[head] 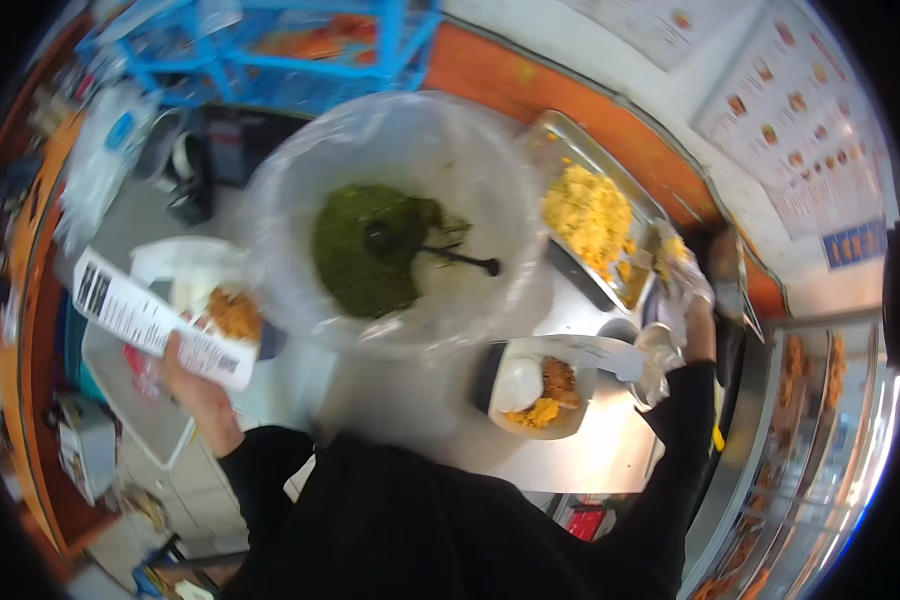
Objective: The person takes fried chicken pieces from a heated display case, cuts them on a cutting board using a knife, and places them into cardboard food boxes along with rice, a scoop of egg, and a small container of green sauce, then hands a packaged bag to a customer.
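My left hand (199, 390) grips a long printed paper slip (165, 322) that bears writing and codes. Beyond the slip, partly covered by it, is a white food box (187, 255) with a piece of fried food (234, 311). A clear plastic glove covers my right hand (679, 274), which is blurred at the near right end of a metal tray (596, 289) of yellow crumbled food (586, 217). Some yellow shows at its fingers; whether they hold anything is unclear. Left of my right forearm, an open paper box (581, 427) contains white rice (519, 382), browned fried food (560, 381) and yellow crumbs (534, 414).
A large plastic-lined tub (487, 180) of dark green paste, with a black-handled utensil (461, 259), stands in the middle. Blue plastic racks (307, 64) are behind it. A glass display case (802, 420) borders the right, and a wooden shelf (41, 450) the left.
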A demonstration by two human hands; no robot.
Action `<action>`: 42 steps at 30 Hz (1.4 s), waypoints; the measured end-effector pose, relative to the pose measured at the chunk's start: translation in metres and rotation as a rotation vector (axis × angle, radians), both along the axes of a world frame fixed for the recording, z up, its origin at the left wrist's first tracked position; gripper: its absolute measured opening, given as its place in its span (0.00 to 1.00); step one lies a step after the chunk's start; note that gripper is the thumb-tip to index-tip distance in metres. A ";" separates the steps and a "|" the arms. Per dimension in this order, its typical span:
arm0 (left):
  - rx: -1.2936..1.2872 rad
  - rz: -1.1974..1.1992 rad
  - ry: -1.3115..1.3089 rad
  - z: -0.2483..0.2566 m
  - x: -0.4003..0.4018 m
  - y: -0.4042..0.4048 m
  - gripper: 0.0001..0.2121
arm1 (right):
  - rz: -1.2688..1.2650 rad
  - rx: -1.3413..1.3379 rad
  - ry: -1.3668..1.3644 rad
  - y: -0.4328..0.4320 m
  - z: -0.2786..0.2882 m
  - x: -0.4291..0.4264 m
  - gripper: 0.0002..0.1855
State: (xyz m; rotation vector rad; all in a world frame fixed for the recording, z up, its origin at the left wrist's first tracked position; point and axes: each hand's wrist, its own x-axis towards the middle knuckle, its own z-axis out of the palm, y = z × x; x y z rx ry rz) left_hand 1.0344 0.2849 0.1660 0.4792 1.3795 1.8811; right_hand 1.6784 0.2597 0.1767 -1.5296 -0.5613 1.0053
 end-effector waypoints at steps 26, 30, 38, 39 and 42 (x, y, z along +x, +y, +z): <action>-0.034 0.223 -0.152 -0.018 -0.230 -0.092 0.21 | 1.202 0.574 -1.035 0.044 -0.054 -0.570 0.26; -0.046 0.192 -0.133 -0.018 -0.228 -0.092 0.21 | 1.201 0.524 -0.986 0.042 -0.025 -0.566 0.28; -0.035 0.074 -0.090 -0.001 -0.175 -0.059 0.22 | 0.586 -0.011 0.248 0.023 0.019 -0.519 0.23; -0.018 0.049 -0.083 -0.005 -0.169 -0.053 0.22 | 0.594 -0.037 0.354 0.012 0.034 -0.502 0.23; -0.028 0.040 -0.012 -0.006 -0.153 -0.045 0.23 | 0.795 0.231 -0.123 -0.020 0.062 -0.433 0.31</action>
